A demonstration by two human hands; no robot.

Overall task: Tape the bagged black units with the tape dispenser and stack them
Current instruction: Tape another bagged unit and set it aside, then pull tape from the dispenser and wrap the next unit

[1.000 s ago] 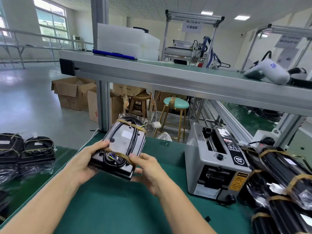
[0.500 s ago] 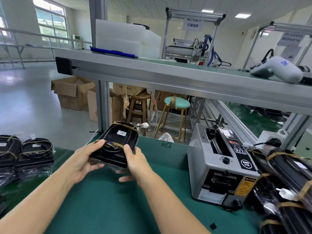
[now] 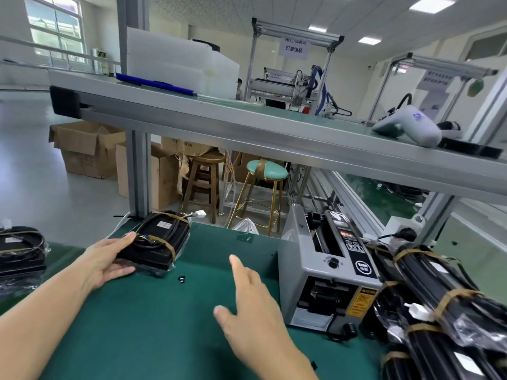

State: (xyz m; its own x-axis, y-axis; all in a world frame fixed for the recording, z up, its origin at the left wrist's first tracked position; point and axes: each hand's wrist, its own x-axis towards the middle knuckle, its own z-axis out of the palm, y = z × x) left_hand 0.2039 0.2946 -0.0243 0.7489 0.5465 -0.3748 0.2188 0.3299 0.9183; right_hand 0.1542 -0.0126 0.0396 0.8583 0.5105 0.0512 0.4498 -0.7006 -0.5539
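The left hand (image 3: 105,260) rests on the near end of a flat black unit in a clear plastic bag, banded with brown tape (image 3: 155,246). The thumb lies on top and the fingers extend along the near edge, loosely, not clamped round it. The unit lies flat on the green bench mat (image 3: 153,325), directly beyond that grip. The right hand (image 3: 248,305) is spread, fingers straight, and holds nothing. It hovers over the mat, well apart from the unit and near the grey automatic tape dispenser (image 3: 326,272) on its outer side.

Hazards, as judged from this position:
- Loose bag film protrudes under the left palm. A slide across the mat may snag or tear it.
- The white connector (image 3: 198,214) projects from the far end of the unit, away from the grip, and may catch during stacking.
- The taped black units (image 3: 19,249) outboard of the left hand are the likely stack. A one-handed transfer with so light a hold may drop or skew the unit.
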